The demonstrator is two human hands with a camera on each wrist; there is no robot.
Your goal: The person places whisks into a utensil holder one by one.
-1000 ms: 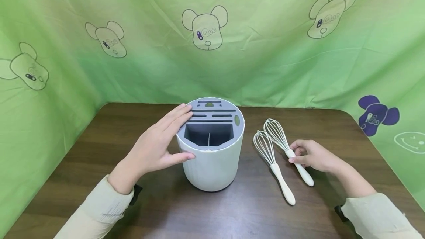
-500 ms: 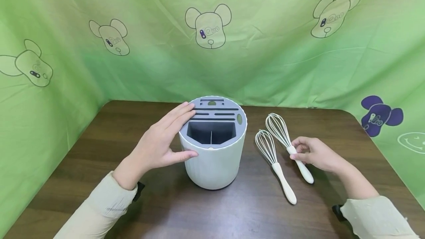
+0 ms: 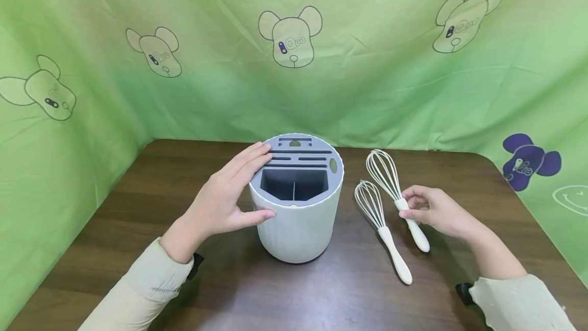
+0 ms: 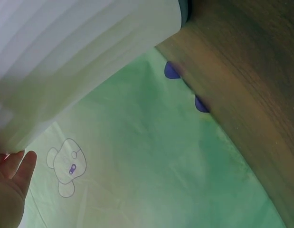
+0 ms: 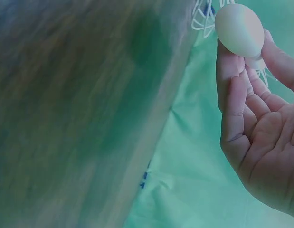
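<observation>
Whisk (image 3: 385, 236) between holder (image 3: 296, 231) and right hand (image 3: 434, 211), curtain (image 3: 220, 101) behind

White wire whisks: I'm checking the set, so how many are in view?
2. One whisk is pinched in the right hand; the other whisk lies on the brown wooden table, nearer the round grey-topped white holder. No others show.

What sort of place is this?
Probably a small staged booth, perhaps for filming: cartoon-printed green cloth hangs behind and beside a wooden table. The utensil holder and two whisks are kitchenware, but no kitchen fittings show.
</observation>
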